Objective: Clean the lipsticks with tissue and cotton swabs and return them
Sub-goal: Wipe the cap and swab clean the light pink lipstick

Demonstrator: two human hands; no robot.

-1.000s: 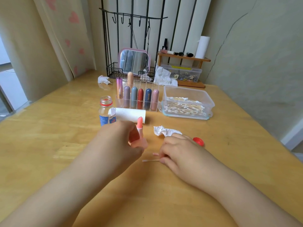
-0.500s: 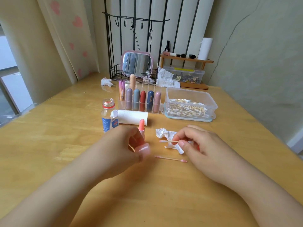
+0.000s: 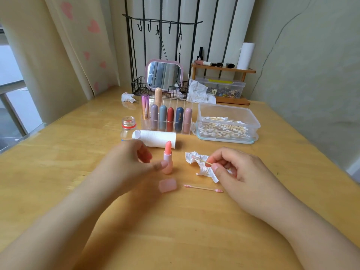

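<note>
Wooden tabletop (image 3: 58, 172) fills the room's corner, pale walls and a heart-printed curtain behind it. Near its middle an open pink lipstick (image 3: 168, 158) stands upright, its coral bullet twisted up. The left hand (image 3: 128, 162) sits just left of it, thumb tip at or almost at the tube's base and fingers loosely curled around nothing; I cannot tell whether the thumb truly touches. The lipstick's cap (image 3: 167, 185) lies on its side nearer to me, just apart from the tube.

To the right, the right hand (image 3: 237, 172) pinches a cotton swab (image 3: 200, 160) between thumb and forefinger, its stained tip pointing left over a crumpled tissue (image 3: 202, 168) that the hand partly covers. A second used swab (image 3: 202, 188) lies flat on the wood between the cap and that hand.

Bare wood stretches near and left of the hands; the right edge of the table runs close beyond the right wrist.

Farther back a toilet roll (image 3: 155, 138) lies on its side, hiding the lower part of an uncapped bottle (image 3: 128, 127). Behind them a clear organizer (image 3: 167, 117) holds capped lipsticks, with a tub of cotton swabs (image 3: 226, 123) to its right. The left fingers are motion-blurred.
</note>
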